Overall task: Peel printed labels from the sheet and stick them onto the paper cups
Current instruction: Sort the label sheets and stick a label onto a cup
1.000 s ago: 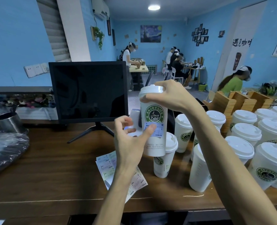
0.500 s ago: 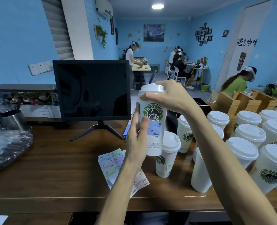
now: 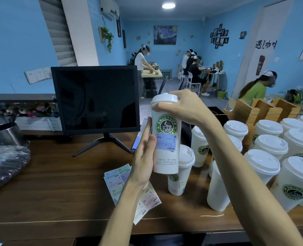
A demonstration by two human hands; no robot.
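White paper, tall and capped with a white plastic lid, the held cup (image 3: 165,137) hangs upright in the air above the dark brown wooden tabletop (image 3: 58,189), its long axis vertical. The right hand (image 3: 181,105) grips it from above, fingers (image 3: 162,108) curled over the lid rim. The left hand (image 3: 144,157) comes in from the left side of the cup: its thumb presses the left edge of a pale blue printed label (image 3: 166,141) stuck just below the green round logo, while the other fingers lie fairly straight behind the cup wall. The label therefore sits directly to the right of the left thumb tip, its long side across the cup, so a sweep to the right would probably smooth it flat; the left hand is the nearer one for that.

Below the left wrist, flat on the tabletop, lies the sheet of pastel printed labels (image 3: 118,178), partly hidden by the forearm. Right of both hands stands a crowd of white lidded paper cups (image 3: 264,150) with the same logo; one just under the held cup (image 3: 180,174) seems already to carry a small label. A black monitor (image 3: 95,98) on a stand rises left of the fingers. Beyond is a blue-walled room with other people at tables.
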